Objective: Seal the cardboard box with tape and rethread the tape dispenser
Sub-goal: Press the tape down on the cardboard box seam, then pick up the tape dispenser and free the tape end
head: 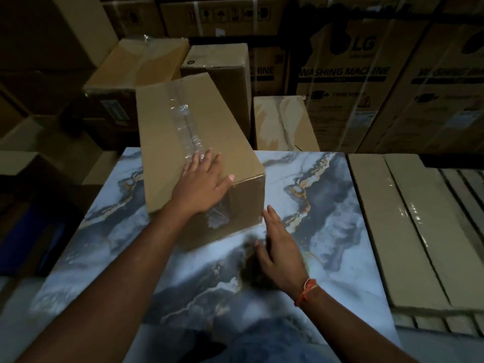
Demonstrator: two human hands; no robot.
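A long brown cardboard box lies on the marble-patterned table, its far end past the table's back edge. Clear tape runs along its top seam and down the near end face. My left hand rests flat on the box's top near corner, fingers spread over the tape end. My right hand hovers open just right of the box's near end, fingers extended, holding nothing. No tape dispenser is in view.
Several cardboard boxes stand behind the table, with large washing machine cartons stacked at the back right. Flat taped cartons lie along the table's right side. Dark boxes fill the left.
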